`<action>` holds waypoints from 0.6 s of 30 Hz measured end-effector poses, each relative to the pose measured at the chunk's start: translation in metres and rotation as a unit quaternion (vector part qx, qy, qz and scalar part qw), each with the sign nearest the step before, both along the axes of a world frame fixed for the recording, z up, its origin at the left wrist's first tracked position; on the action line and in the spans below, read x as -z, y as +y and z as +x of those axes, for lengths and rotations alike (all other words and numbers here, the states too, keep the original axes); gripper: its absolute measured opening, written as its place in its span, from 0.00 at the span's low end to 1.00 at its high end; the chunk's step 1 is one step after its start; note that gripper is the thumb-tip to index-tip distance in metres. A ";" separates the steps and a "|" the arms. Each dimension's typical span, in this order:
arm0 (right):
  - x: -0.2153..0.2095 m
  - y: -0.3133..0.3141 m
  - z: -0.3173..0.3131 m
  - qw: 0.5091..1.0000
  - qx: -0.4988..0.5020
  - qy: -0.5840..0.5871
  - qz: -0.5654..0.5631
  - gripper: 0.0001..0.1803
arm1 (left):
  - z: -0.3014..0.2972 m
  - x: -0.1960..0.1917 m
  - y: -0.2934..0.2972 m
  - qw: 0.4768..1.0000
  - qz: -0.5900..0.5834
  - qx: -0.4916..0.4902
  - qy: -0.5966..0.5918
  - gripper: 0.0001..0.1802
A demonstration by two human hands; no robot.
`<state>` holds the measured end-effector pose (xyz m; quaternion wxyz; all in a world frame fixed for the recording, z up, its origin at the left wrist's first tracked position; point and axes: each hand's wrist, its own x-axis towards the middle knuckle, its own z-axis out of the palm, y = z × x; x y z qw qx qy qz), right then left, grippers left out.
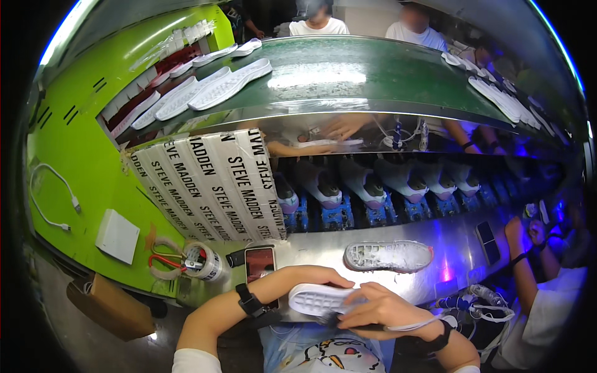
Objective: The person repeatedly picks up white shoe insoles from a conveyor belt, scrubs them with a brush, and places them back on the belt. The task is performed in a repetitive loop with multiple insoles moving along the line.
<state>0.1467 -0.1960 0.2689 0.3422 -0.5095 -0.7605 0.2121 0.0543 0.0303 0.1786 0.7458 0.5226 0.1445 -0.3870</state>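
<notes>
A white shoe sole [314, 299] is held close in front of me, its hollow, ribbed side up. My left hand [320, 277] curls over its far edge and grips it. At the sole's right end, my right hand [376, 311] has its fingers bent and closed. A small dark thing [329, 319] shows below the sole by those fingertips; its kind is unclear. On the metal bench just beyond my hands lies a whitish shoe bottom [388, 256] with a ribbed surface.
A printed carton [205, 186] leans at left, near a tub of tools [204, 261] and a phone [260, 264]. Several shoes [373, 180] stand on blue holders under the green conveyor [373, 74], which carries white soles [230, 84]. A co-worker's arms [519, 248] are at right.
</notes>
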 end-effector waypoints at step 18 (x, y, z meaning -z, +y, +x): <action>0.036 0.028 -0.060 0.935 0.254 0.229 0.092 0.15 | -0.015 0.024 -0.068 0.662 -0.570 -0.427 -0.233 0.36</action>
